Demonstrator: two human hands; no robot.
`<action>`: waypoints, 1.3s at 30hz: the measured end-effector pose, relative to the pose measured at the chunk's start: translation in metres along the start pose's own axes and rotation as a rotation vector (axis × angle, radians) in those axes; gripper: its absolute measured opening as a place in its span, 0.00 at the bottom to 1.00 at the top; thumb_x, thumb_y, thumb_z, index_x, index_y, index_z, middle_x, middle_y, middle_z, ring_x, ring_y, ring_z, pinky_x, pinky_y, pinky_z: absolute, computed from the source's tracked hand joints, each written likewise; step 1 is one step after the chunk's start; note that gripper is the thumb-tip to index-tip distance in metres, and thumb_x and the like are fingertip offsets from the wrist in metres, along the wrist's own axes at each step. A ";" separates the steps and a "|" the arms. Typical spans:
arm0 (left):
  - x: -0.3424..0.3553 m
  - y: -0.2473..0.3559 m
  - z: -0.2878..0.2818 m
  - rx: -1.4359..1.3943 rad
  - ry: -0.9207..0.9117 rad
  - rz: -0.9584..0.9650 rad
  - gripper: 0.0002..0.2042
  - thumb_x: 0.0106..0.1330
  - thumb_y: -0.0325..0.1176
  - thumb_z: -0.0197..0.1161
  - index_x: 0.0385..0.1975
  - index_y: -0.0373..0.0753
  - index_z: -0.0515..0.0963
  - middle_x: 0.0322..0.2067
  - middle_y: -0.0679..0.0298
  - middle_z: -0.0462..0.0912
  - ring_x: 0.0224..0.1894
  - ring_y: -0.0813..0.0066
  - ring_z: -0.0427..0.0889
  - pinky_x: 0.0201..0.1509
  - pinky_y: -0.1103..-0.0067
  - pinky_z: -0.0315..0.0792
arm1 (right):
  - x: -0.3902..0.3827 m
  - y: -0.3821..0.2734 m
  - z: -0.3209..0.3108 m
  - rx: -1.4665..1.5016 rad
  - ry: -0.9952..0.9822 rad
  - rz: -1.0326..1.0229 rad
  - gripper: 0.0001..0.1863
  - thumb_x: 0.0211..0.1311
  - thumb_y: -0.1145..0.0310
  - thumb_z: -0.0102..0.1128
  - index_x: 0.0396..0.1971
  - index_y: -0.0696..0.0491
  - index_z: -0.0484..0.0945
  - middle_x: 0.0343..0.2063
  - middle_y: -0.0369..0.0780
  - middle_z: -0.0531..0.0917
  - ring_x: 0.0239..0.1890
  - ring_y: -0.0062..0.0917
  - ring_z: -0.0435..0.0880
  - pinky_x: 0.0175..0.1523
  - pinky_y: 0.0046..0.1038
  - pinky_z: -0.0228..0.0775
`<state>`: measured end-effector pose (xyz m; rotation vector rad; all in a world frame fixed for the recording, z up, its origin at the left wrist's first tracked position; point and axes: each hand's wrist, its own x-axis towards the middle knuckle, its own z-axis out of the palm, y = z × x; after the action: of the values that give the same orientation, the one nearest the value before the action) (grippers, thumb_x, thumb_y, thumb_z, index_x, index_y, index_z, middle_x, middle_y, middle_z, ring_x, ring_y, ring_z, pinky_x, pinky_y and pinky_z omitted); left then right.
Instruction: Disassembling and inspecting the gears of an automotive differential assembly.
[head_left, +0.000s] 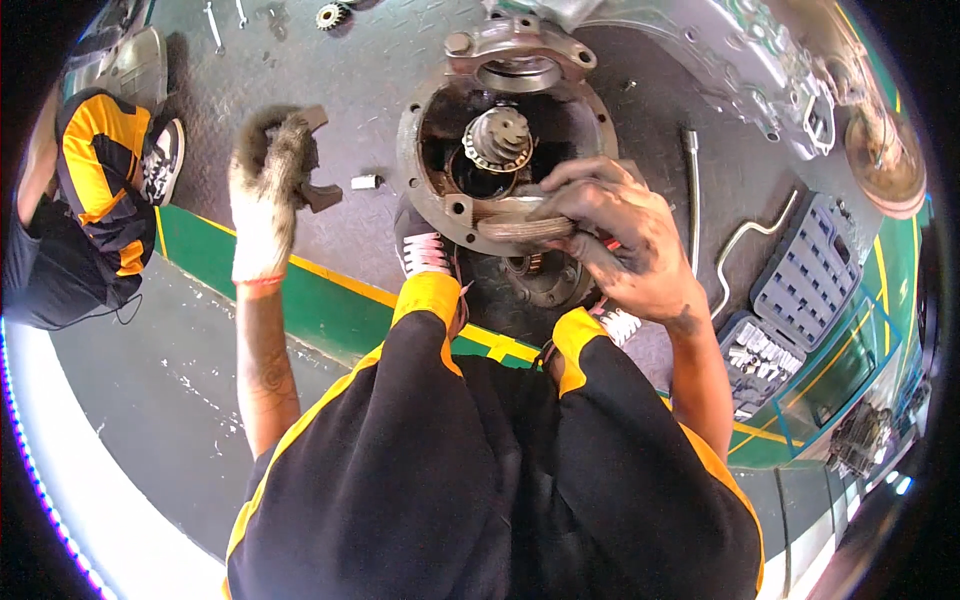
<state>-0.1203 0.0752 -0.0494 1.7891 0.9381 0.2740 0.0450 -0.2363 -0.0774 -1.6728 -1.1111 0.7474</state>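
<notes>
The left hand (265, 190), in a dirty white knit glove, reaches straight forward, out left of the round grey metal housing (409, 150), its fingers closed around a dark, fork-shaped metal piece (320, 197) with the prongs facing right. The bare, grease-blackened right hand (635, 235) angles inward over the housing's near edge, fingers bent leftward above a brownish curved part (525, 229); whether it grips that part cannot be told.

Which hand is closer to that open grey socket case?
Right. The right hand is left of the socket case, by the metal housing; the gloved left hand is much farther left, beyond that housing.
</notes>
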 end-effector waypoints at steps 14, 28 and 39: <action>-0.001 -0.167 -0.004 0.357 0.064 -0.025 0.11 0.72 0.34 0.61 0.47 0.34 0.78 0.37 0.56 0.85 0.38 0.67 0.84 0.46 0.73 0.76 | 0.014 -0.022 0.005 -0.214 -0.094 -0.025 0.22 0.44 0.77 0.65 0.45 0.53 0.81 0.45 0.39 0.82 0.54 0.34 0.80 0.56 0.37 0.72; -0.032 -0.081 0.006 0.341 -0.029 0.380 0.29 0.53 0.19 0.68 0.59 0.30 0.72 0.60 0.46 0.71 0.60 0.56 0.75 0.61 0.69 0.74 | 0.016 -0.025 -0.002 -0.016 -0.062 0.027 0.18 0.45 0.70 0.72 0.39 0.52 0.80 0.37 0.39 0.86 0.44 0.36 0.86 0.54 0.42 0.73; 0.003 0.005 0.061 0.244 -0.699 0.702 0.23 0.42 0.48 0.76 0.37 0.41 0.84 0.42 0.60 0.87 0.50 0.51 0.83 0.59 0.57 0.69 | 0.013 -0.021 0.002 -0.009 -0.076 -0.025 0.16 0.46 0.67 0.65 0.38 0.54 0.83 0.37 0.40 0.87 0.45 0.34 0.86 0.53 0.43 0.74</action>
<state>-0.0803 0.0340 -0.0721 2.1726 -0.1751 -0.0488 0.0419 -0.2207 -0.0585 -1.6475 -1.1875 0.7964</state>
